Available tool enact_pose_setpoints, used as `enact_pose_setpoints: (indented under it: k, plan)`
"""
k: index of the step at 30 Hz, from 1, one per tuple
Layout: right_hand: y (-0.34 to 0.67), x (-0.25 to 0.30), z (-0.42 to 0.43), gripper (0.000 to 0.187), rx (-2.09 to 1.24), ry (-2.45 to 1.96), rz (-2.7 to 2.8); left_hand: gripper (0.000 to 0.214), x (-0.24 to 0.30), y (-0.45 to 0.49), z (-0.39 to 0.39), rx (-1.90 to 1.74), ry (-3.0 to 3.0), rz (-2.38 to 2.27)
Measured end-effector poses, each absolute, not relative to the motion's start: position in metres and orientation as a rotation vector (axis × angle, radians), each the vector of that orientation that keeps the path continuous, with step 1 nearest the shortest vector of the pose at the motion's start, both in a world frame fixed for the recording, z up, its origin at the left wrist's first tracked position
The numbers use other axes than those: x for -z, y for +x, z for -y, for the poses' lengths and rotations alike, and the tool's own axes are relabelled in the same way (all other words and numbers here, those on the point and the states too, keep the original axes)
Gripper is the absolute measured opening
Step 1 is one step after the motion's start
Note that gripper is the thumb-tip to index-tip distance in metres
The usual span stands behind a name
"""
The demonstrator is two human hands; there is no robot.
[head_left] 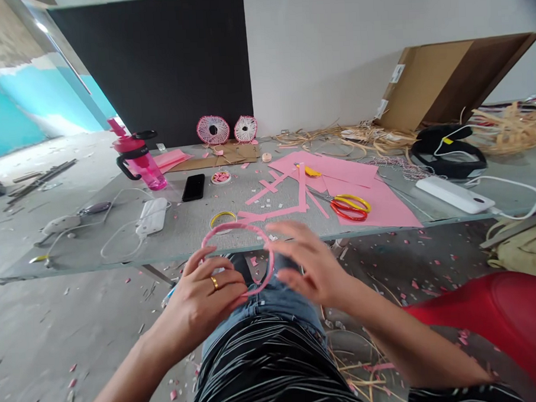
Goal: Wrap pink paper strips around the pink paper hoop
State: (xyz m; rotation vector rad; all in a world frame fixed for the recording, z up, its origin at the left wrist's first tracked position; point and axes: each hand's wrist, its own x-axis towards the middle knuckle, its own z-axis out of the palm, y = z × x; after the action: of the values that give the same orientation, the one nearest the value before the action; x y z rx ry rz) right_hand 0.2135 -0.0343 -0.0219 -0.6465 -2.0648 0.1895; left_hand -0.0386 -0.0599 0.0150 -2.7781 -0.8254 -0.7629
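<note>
A pink wrapped bangle (230, 226) is held up over my lap, just in front of the table edge. My left hand (205, 292), wearing a gold ring, grips its lower left side. My right hand (310, 261) has its fingers spread against the bangle's right side. Beyond the hands on the grey table (172, 246) lie a thin yellow bangle (222, 218), pink paper strips (272, 209), pink paper sheets (351, 173) and scissors with red and yellow handles (350, 208).
A pink water bottle (139, 159), black phone (193, 187) and white power bank (454, 194) stand on the table, with dry straw (376, 138) behind. A red seat (487, 328) sits at lower right. Paper scraps litter the floor.
</note>
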Motion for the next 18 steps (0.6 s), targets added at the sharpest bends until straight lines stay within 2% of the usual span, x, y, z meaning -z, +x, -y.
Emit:
enact_pose_setpoints:
  k: [2, 4, 7, 9, 13, 16, 18]
  plan:
    - [0.215, 0.03, 0.031, 0.033, -0.396, -0.848, 1.77, 0.012, -0.013, -0.044, 0.059, 0.769, -2.732, 0.868]
    - [0.21, 0.042, 0.03, 0.036, -0.838, -0.905, 1.548, 0.014, -0.01, -0.046, 0.059, 0.783, -2.72, 0.877]
    - [0.193, 0.058, 0.033, 0.043, -1.574, -0.717, 1.228, 0.015, -0.006, -0.044, 0.059, 0.804, -2.739, 0.855]
    - [0.181, 0.063, 0.037, 0.04, -1.833, -0.564, 1.052, 0.014, -0.003, -0.043, 0.057, 0.804, -2.752, 0.837]
    - [0.169, 0.062, 0.041, 0.033, -1.909, -0.4, 0.958, 0.015, 0.011, -0.044, 0.059, 0.87, -2.558, 0.879]
    - [0.168, 0.064, 0.041, 0.034, -1.751, -0.397, 0.973, 0.025, 0.03, -0.042, 0.07, 1.181, -2.216, 1.11]
    - [0.167, 0.067, 0.042, 0.034, -1.673, -0.407, 0.991, 0.029, 0.043, -0.038, 0.078, 1.382, -2.191, 1.306]
